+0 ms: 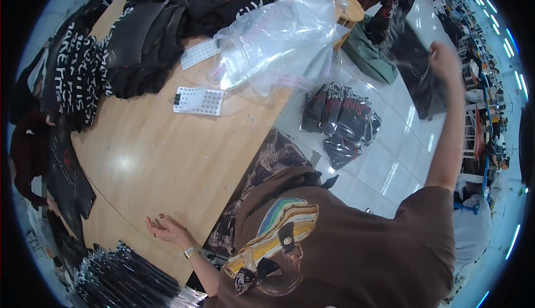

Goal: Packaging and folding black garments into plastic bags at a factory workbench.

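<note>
My right hand (444,60), at the end of a raised arm on the right, is closed on the upper edge of a black folded garment in a shiny clear bag (417,73). The bagged garment hangs over the tiled floor, its far part blurred. My left hand (168,232) rests low over the wooden table (145,157), palm turned up, fingers apart and holding nothing. Below that hand lies a row of bagged black garments (125,277) packed on edge.
Clear plastic bags (284,40) lie at the table's far edge beside sticker sheets (199,101). Black garments with white lettering (147,35) are piled behind. Bagged garments (340,121) lie on the floor by a green cloth (368,52). Another person (30,157) stands at left.
</note>
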Available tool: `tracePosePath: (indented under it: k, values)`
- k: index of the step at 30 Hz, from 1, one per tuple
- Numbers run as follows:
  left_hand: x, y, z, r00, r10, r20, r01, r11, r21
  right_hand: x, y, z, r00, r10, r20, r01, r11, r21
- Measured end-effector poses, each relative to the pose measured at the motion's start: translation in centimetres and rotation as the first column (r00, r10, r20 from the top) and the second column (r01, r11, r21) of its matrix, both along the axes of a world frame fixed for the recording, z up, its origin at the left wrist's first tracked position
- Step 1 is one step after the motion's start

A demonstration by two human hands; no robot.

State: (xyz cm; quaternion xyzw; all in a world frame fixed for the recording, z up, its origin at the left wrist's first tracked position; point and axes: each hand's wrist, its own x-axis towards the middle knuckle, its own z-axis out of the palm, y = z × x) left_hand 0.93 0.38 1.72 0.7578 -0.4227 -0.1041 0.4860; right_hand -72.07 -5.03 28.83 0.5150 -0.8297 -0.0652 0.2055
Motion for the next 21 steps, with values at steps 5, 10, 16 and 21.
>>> tracePosePath:
  k: [5,10,16,21]
  values:
    - [-0.8,0.0,0.5,1.000,-0.013,0.007,0.012,0.999,0.052,0.8,3.6,-20.9,0.920,-0.285,0.270,0.146,0.887,0.438]
    - [-0.5,0.0,0.4,0.980,-0.086,0.178,0.054,0.983,0.174,7.2,0.7,-26.8,0.783,-0.180,0.596,0.109,0.982,0.153]
    - [-0.9,-0.6,0.3,0.955,-0.154,0.252,0.100,0.972,0.214,10.2,-12.2,-18.9,0.798,0.242,0.551,0.151,0.806,-0.572]
    - [-1.1,-0.5,0.3,0.944,-0.130,0.305,0.042,0.959,0.279,2.4,-20.6,-18.6,0.752,-0.021,0.659,0.393,0.816,-0.423]
